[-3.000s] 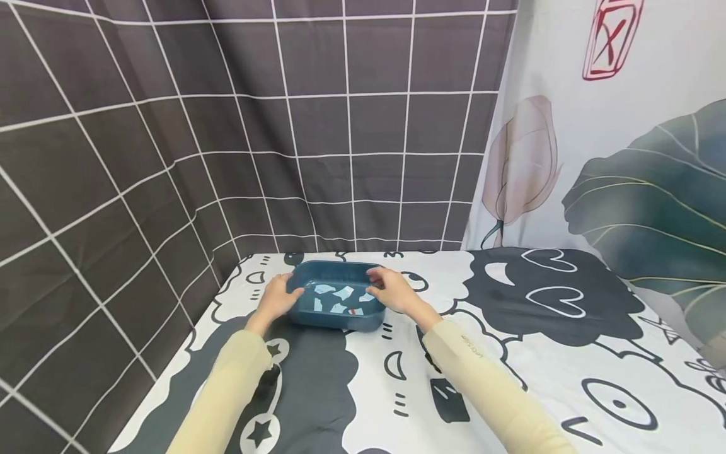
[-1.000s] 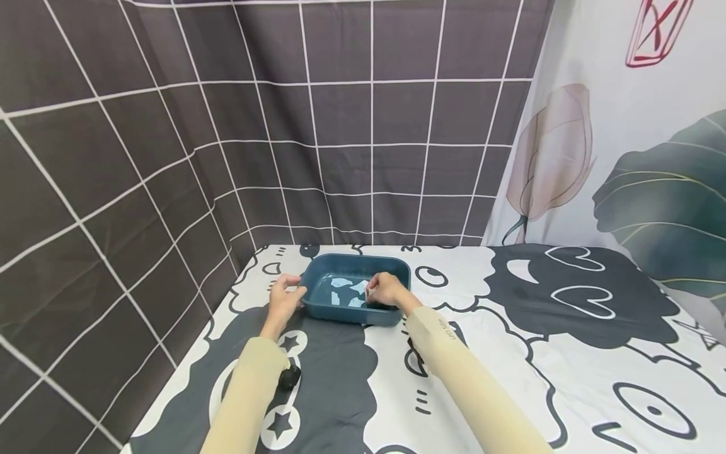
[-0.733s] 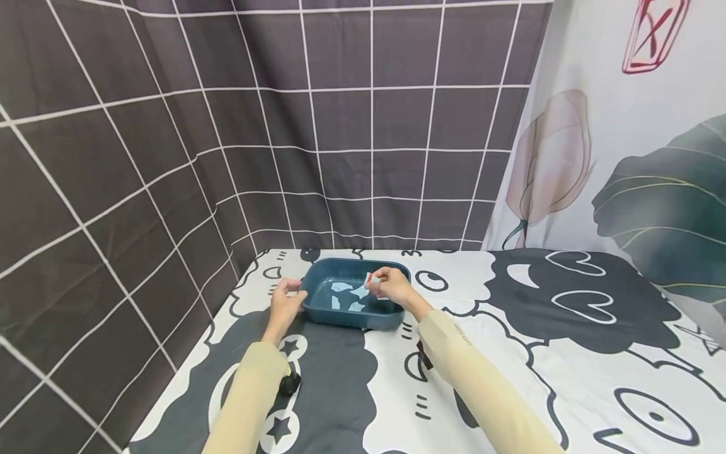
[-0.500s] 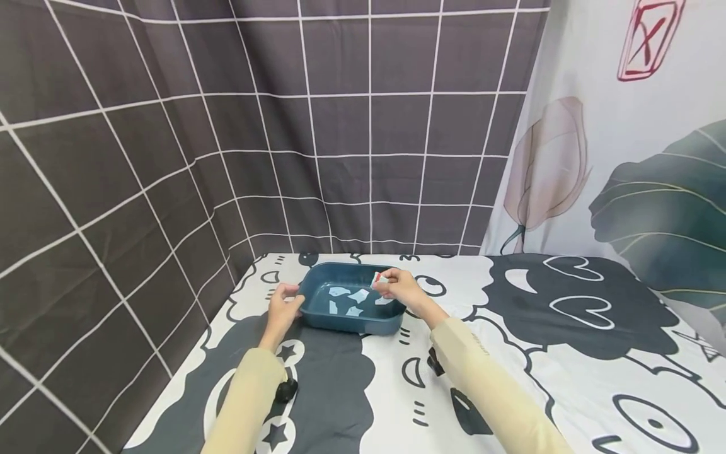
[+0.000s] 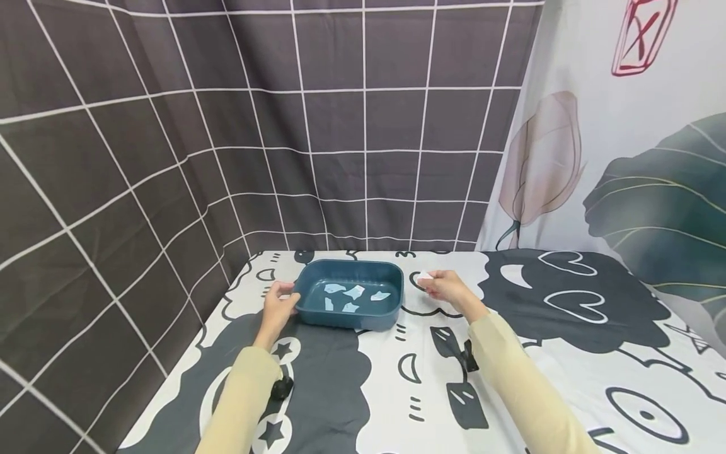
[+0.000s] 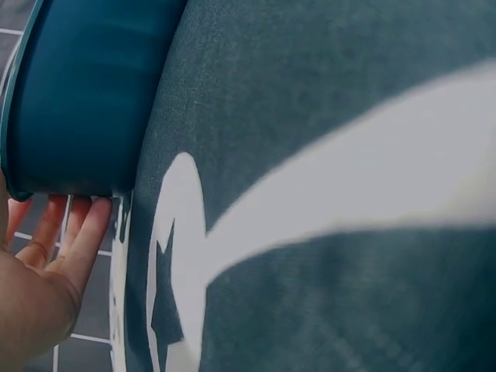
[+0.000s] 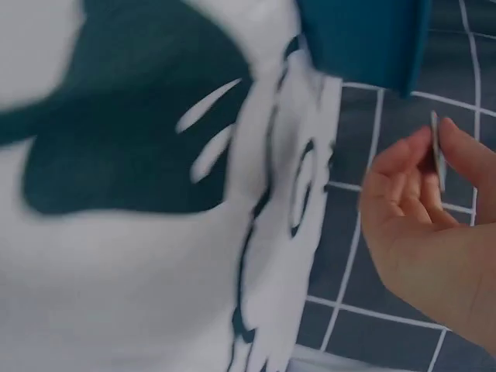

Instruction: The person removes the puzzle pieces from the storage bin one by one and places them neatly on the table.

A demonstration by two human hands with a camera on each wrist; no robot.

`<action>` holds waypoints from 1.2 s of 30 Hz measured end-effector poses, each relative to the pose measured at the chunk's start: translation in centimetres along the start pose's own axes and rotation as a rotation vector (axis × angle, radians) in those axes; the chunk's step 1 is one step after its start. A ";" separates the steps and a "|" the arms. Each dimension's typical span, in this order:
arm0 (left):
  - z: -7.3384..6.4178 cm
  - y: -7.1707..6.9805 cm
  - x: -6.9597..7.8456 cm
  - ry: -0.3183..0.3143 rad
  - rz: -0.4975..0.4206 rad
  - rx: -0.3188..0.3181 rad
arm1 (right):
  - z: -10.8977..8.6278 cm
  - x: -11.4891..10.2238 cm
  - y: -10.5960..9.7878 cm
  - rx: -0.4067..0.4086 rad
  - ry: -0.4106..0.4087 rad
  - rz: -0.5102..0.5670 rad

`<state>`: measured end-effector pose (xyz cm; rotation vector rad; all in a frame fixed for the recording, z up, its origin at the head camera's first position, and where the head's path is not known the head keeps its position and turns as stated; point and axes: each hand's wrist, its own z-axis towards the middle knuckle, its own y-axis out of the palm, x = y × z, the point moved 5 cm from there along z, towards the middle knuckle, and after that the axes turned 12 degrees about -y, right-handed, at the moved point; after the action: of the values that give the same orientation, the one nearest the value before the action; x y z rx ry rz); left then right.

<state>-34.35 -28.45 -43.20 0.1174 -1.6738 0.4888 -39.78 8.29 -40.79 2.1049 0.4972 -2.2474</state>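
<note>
A dark blue rectangular basin stands near the back of the table, with several small, flat, whitish, irregular pieces spread over its bottom. My left hand is at the basin's left end; in the left wrist view its fairly straight fingers touch the outer wall. To the right of the basin, my right hand pinches one small flat white piece between thumb and fingers. The right wrist view shows this piece edge-on and thin, apart from the basin wall.
A cartoon-print cloth in black, white and grey covers the table. A dark gridded curtain hangs behind and on the left, and a white floral curtain at the right. Black wrist gear sits under the left sleeve.
The right hand reached into the basin, picked up a piece with a red mark and carried it up and out to the right. The left hand stayed at the basin's left end.
</note>
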 end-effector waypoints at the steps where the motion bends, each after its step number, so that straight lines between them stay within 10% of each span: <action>1: 0.0 0.0 -0.1 -0.003 0.000 0.003 | -0.1 0.4 0.0 -0.028 0.019 -0.020; 17: -0.3 0.4 0.5 0.000 -0.012 0.006 | -1.4 2.6 1.5 -0.249 0.111 -0.262; 36: -0.2 0.2 0.0 -0.007 -0.014 0.010 | -1.1 -0.7 -0.3 -0.175 -0.051 -0.435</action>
<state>-34.17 -28.23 -43.26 0.1384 -1.6765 0.4872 -38.73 8.69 -40.11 1.9985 1.2026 -2.3418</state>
